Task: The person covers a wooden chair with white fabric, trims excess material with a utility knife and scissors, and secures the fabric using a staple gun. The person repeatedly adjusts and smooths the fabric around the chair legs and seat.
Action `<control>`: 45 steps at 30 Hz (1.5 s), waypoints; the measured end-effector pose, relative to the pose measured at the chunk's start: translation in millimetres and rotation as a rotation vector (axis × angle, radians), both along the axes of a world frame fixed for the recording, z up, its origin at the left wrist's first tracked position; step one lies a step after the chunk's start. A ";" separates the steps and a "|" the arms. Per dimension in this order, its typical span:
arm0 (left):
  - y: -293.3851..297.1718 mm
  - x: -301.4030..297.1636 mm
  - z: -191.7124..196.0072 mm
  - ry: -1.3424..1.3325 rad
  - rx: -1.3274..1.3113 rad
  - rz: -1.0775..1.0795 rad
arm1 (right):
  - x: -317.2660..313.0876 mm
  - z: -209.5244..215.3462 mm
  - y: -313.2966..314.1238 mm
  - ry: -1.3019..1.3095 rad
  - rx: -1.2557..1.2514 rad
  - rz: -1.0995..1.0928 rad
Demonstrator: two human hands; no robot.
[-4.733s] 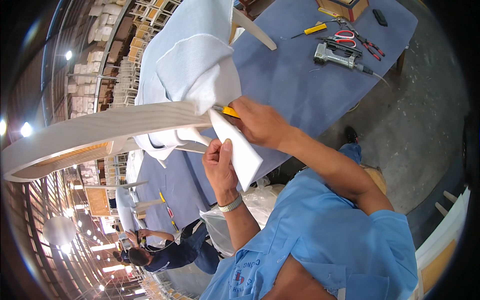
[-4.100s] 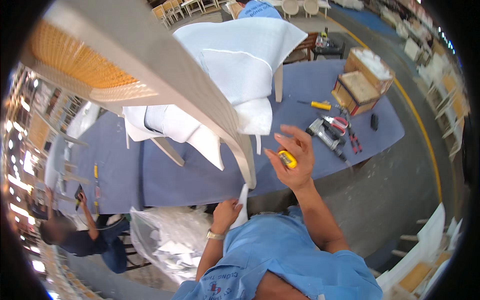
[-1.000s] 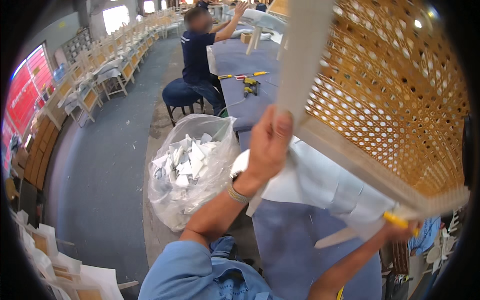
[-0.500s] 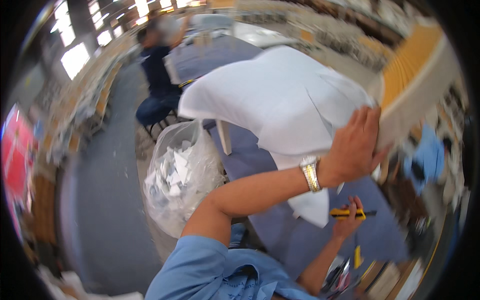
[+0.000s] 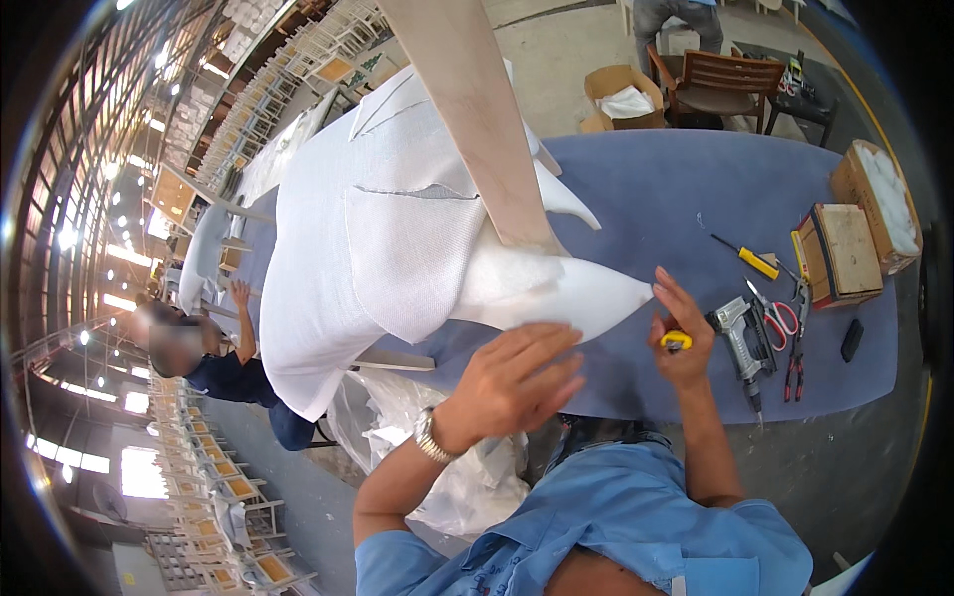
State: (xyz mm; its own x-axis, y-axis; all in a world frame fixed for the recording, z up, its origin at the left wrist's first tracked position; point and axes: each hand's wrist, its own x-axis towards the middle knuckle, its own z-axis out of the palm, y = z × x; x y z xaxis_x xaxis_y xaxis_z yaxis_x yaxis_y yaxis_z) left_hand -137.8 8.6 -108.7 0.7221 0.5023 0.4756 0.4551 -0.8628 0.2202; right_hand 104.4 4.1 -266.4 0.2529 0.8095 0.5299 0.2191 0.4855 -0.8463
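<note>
On the blue-grey table stands a chair frame with a pale wooden piece (image 5: 487, 129). White fabric (image 5: 338, 238) drapes over it, with a ragged slit in its middle. Beneath the wood a pointed flap of white padding (image 5: 556, 283) sticks out to the right. My left hand (image 5: 522, 377), a watch on its wrist, lies against the flap's near edge with fingers loosely spread. My right hand (image 5: 684, 333) is curled round a yellow utility knife (image 5: 677, 341), only its end showing. The fingertips of that hand touch the flap's tip.
On the table's right (image 5: 715, 179) lie a staple gun (image 5: 740, 343), scissors (image 5: 780, 316), pliers (image 5: 794, 375), a yellow-handled screwdriver (image 5: 757, 263) and boxes (image 5: 845, 253). A plastic bag of scraps (image 5: 467, 477) sits below. A co-worker (image 5: 224, 368) sits at the left.
The view has swung toward the right side of the table. My left hand has let go of the wooden frame and come down to the padding flap. My right hand has brought the knife to the flap's tip.
</note>
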 end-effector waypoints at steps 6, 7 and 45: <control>31.7 -12.2 -26.8 0.083 0.414 0.338 | -34.3 6.1 26.8 -0.309 0.103 0.129; 39.7 -10.9 -13.1 0.097 0.486 0.429 | -40.1 8.9 33.4 -0.260 0.148 0.075; 81.4 88.9 46.2 1.233 0.185 -0.070 | 8.2 -49.5 -76.3 0.060 -0.419 0.409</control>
